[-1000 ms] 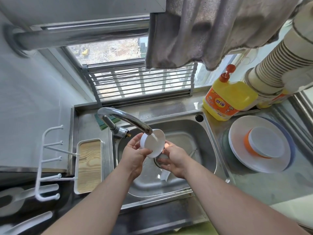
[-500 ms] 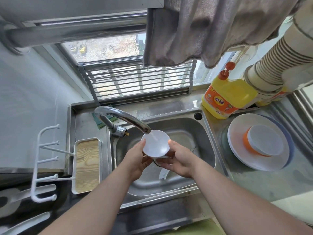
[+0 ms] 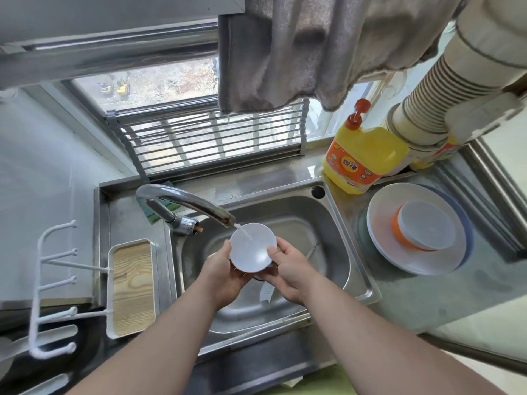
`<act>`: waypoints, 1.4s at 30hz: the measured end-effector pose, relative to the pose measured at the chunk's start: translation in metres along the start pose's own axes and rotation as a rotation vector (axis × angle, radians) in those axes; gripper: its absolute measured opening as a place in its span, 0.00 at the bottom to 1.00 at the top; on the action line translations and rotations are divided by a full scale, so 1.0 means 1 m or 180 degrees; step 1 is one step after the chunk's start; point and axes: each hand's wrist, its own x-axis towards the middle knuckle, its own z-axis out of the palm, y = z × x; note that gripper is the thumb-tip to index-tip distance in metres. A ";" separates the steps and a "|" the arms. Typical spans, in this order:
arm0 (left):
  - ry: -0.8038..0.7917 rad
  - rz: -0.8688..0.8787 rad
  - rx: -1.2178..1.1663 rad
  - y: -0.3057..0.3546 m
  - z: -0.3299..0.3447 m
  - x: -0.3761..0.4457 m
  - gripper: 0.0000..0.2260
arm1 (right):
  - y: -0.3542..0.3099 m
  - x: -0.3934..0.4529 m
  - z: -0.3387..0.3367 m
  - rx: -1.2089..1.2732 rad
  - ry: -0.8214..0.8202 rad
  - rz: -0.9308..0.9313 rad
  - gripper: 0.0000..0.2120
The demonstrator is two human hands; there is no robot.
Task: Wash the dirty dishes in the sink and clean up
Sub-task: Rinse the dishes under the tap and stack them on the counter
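You have the small white bowl (image 3: pixel 253 248) cradled between both hands over the sink (image 3: pixel 336 223), its open face turned up to you and the stream from the faucet (image 3: pixel 188 202) landing on its inner wall near your left fingertips. Your left hand (image 3: pixel 221 276) cups the rim from that side with fingers curled behind it; your right hand (image 3: pixel 288 270) grips the opposite edge, thumb hooked over the rim. Below your right wrist a white brush (image 3: pixel 266 293) lies in the basin. Well off past your right hand, the washed stack sits on the counter: a white plate (image 3: pixel 382 246) carrying an upturned orange-rimmed bowl (image 3: pixel 426 229), with the yellow detergent bottle (image 3: pixel 362 158) beyond them. The risk here is grip: wet plastic held only at the rims can twist out if you tilt it sharply, dropping into the basin. The stream hitting the curved wall may also splash over the sink's near edge toward you.
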 end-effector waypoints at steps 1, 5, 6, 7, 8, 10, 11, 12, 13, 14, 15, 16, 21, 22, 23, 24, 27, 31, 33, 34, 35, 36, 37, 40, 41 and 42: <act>-0.0027 -0.0024 0.0002 0.000 0.001 0.001 0.22 | -0.002 -0.003 0.000 0.0017 -0.0015 -0.0025 0.17; -0.0210 -0.0076 0.0104 -0.002 0.008 -0.002 0.23 | -0.017 -0.010 -0.016 -0.0033 0.0013 -0.0095 0.17; -0.0260 -0.0086 0.0133 -0.002 0.010 -0.003 0.23 | -0.022 -0.011 -0.022 -0.0109 0.0011 -0.0116 0.18; -0.0297 -0.0114 0.0156 -0.003 0.011 -0.003 0.22 | -0.027 -0.012 -0.029 -0.0225 0.0010 -0.0135 0.19; -0.0314 -0.0145 0.0162 -0.004 0.010 -0.004 0.22 | -0.031 -0.014 -0.037 -0.0373 0.0024 -0.0144 0.20; -0.0240 -0.0205 0.0184 -0.006 0.005 -0.003 0.20 | -0.039 -0.019 -0.056 -0.0691 0.0100 -0.0114 0.22; -0.0182 -0.0221 0.0214 -0.007 0.001 0.000 0.20 | -0.041 -0.021 -0.067 -0.0844 0.0144 -0.0076 0.23; -0.0125 -0.0233 0.0255 -0.009 -0.005 0.002 0.20 | -0.043 -0.026 -0.078 -0.1010 0.0171 -0.0030 0.23; -0.0069 -0.0238 0.0316 -0.010 -0.010 0.004 0.20 | -0.044 -0.031 -0.089 -0.1183 0.0195 0.0009 0.23; -0.0022 -0.0244 0.0383 -0.012 -0.015 0.005 0.19 | -0.045 -0.037 -0.098 -0.1367 0.0231 0.0022 0.23; 0.0026 -0.0238 0.0431 -0.013 -0.020 0.006 0.19 | -0.046 -0.043 -0.108 -0.1540 0.0287 0.0007 0.23; 0.0069 -0.0222 0.0459 -0.015 -0.025 0.007 0.19 | -0.048 -0.049 -0.116 -0.1698 0.0339 -0.0018 0.23; 0.0246 -0.0250 0.0527 -0.020 -0.042 0.010 0.19 | -0.047 -0.070 -0.136 -0.2384 0.0588 -0.0226 0.24; 0.0276 -0.0256 0.0531 -0.022 -0.044 0.010 0.19 | -0.045 -0.074 -0.137 -0.2574 0.0649 -0.0280 0.25; 0.0297 -0.0256 0.0537 -0.022 -0.045 0.011 0.18 | -0.041 -0.076 -0.136 -0.2740 0.0704 -0.0337 0.26; 0.0303 -0.0254 0.0540 -0.023 -0.045 0.011 0.18 | -0.038 -0.079 -0.134 -0.2886 0.0740 -0.0387 0.27; 0.0309 -0.0247 0.0563 -0.025 -0.045 0.010 0.17 | -0.027 -0.084 -0.122 -0.3152 0.0784 -0.0512 0.28; 0.0310 -0.0233 0.0596 -0.024 -0.042 0.007 0.17 | -0.016 -0.090 -0.100 -0.3568 0.0678 -0.0511 0.29; 0.0301 -0.0234 0.0601 -0.024 -0.041 0.005 0.17 | -0.015 -0.091 -0.096 -0.3697 0.0689 -0.0514 0.30; 0.0297 -0.0234 0.0598 -0.024 -0.041 0.004 0.17 | -0.017 -0.092 -0.095 -0.3739 0.0714 -0.0520 0.30; 0.0296 -0.0233 0.0591 -0.024 -0.042 0.003 0.17 | -0.019 -0.093 -0.096 -0.3763 0.0741 -0.0522 0.30; 0.0296 -0.0232 0.0584 -0.024 -0.042 0.003 0.17 | -0.021 -0.094 -0.098 -0.3786 0.0772 -0.0518 0.30; 0.0297 -0.0231 0.0578 -0.023 -0.043 0.002 0.17 | -0.024 -0.095 -0.100 -0.3825 0.0808 -0.0511 0.30; 0.0312 -0.0232 0.0538 -0.023 -0.045 0.001 0.17 | -0.034 -0.100 -0.105 -0.3953 0.0890 -0.0528 0.31; 0.0322 -0.0235 0.0529 -0.023 -0.045 0.000 0.17 | -0.036 -0.100 -0.106 -0.3950 0.0917 -0.0541 0.31; 0.0331 -0.0239 0.0519 -0.023 -0.045 0.000 0.17 | -0.037 -0.099 -0.105 -0.3957 0.0948 -0.0572 0.31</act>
